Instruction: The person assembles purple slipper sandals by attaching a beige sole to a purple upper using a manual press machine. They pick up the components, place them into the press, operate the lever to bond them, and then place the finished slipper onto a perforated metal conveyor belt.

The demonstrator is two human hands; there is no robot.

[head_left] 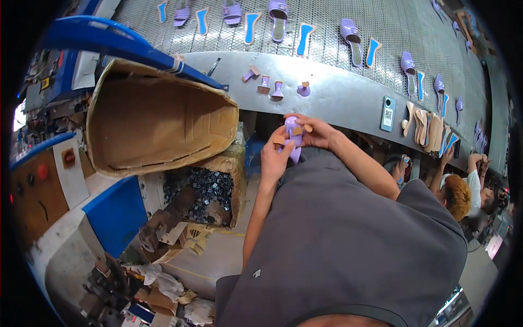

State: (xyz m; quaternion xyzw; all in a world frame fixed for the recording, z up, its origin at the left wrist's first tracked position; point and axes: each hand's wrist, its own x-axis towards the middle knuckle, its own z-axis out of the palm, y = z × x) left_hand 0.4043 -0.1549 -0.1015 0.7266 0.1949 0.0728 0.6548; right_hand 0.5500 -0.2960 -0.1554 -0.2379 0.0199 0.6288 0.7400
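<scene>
I hold a small bunch of purple heels (293, 137) in both hands, left hand (275, 158) and right hand (316, 132) closed around them just under the table (338, 95), and I think I must next set one beside the four heels (275, 87) there.

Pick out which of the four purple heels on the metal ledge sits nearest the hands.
The rightmost heel, rounded and tan-topped. It sits almost directly above the hands; the other three stand farther left along the ledge.

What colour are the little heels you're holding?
Purple heels with tan tops, held in both hands, in the head view.
</scene>
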